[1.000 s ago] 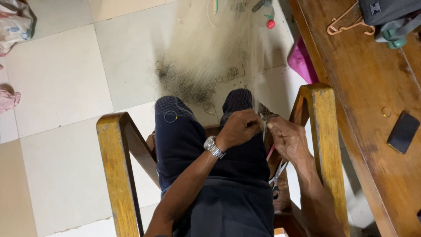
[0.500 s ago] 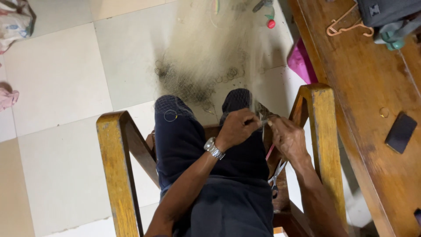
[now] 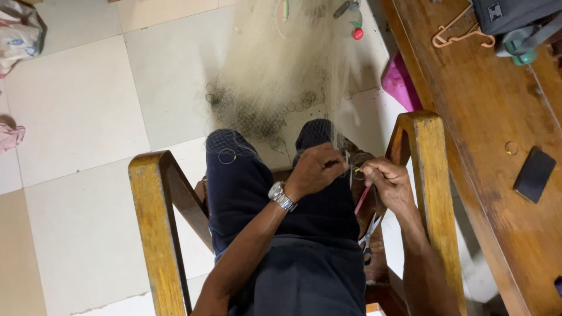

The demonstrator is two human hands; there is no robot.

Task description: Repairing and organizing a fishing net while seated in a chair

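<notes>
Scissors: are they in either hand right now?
No. The scissors lie on the chair seat beside the thigh, below the right hand; both hands work the fishing net.

The scene is evenly and fairly brightly lit from above, with soft, diffuse light and no hard glare. The pale floor tiles (image 3: 82, 111) look slightly washed out, while the dark trousers (image 3: 281, 234) lose nearly all detail in shadow. A soft sheen lies on the wooden table (image 3: 486, 117) along the right edge and on the chair arms (image 3: 155, 234). The wristwatch (image 3: 281, 196) catches a small highlight. The fine net (image 3: 281, 76) reads hazy and semi-transparent. Focus is fairly sharp overall, with lines leaning outward towards the frame edges.
</notes>
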